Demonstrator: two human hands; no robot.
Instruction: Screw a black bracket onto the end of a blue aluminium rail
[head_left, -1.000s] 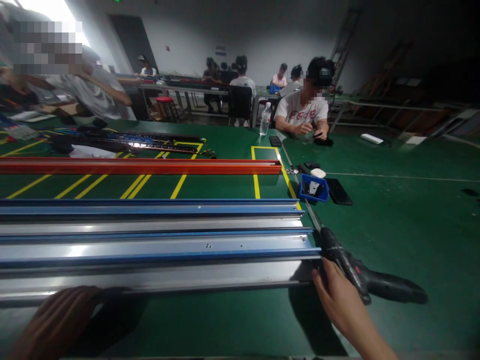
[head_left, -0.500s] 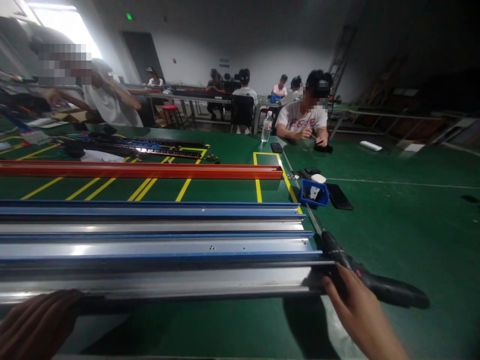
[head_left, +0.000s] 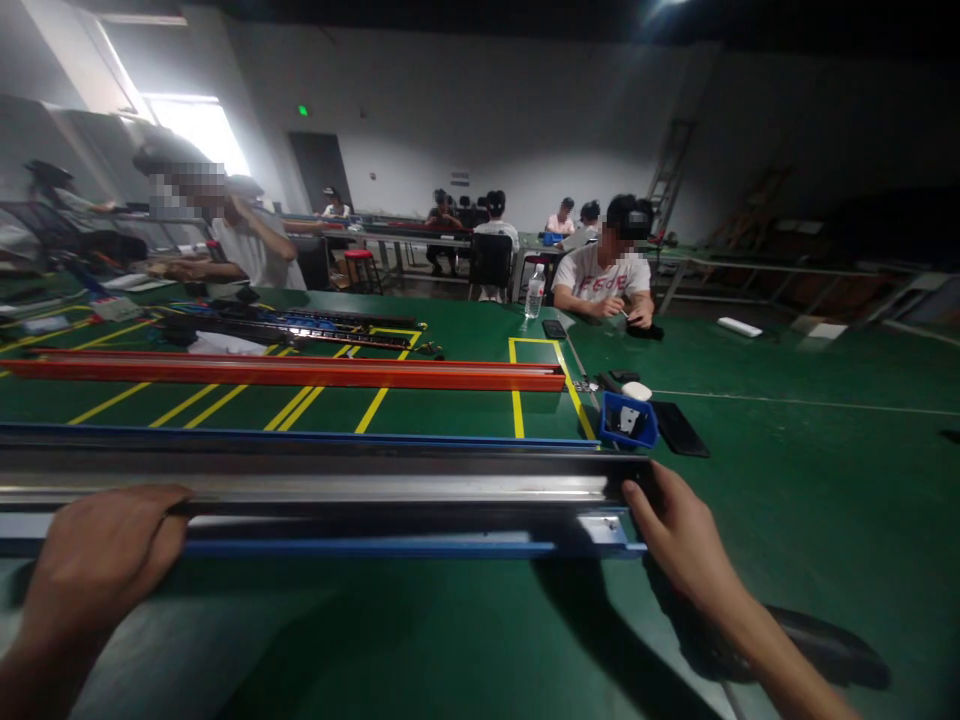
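Note:
A long silver metal channel with black edges (head_left: 390,487) is held in both my hands, above the blue-edged metal channels on the green table. My left hand (head_left: 112,560) is closed over its near edge at the left. The right hand (head_left: 686,535) grips its right end, thumb on the near side and fingers behind, partly hidden. Beneath and in front lies one blue-edged channel (head_left: 450,549), its right end showing. Another blue-edged channel (head_left: 300,433) shows along the far side; the held channel covers the rest.
A power drill (head_left: 832,645) lies by my right forearm, partly hidden. Farther back are a blue bin (head_left: 628,420), a black flat device (head_left: 679,428), an orange channel (head_left: 300,374) and a water bottle (head_left: 534,292). Co-workers sit across the table (head_left: 810,480).
Both hands have lifted the black-edged channel and moved it away from me, from in front of the blue-edged channels to above them. The view has tilted up slightly.

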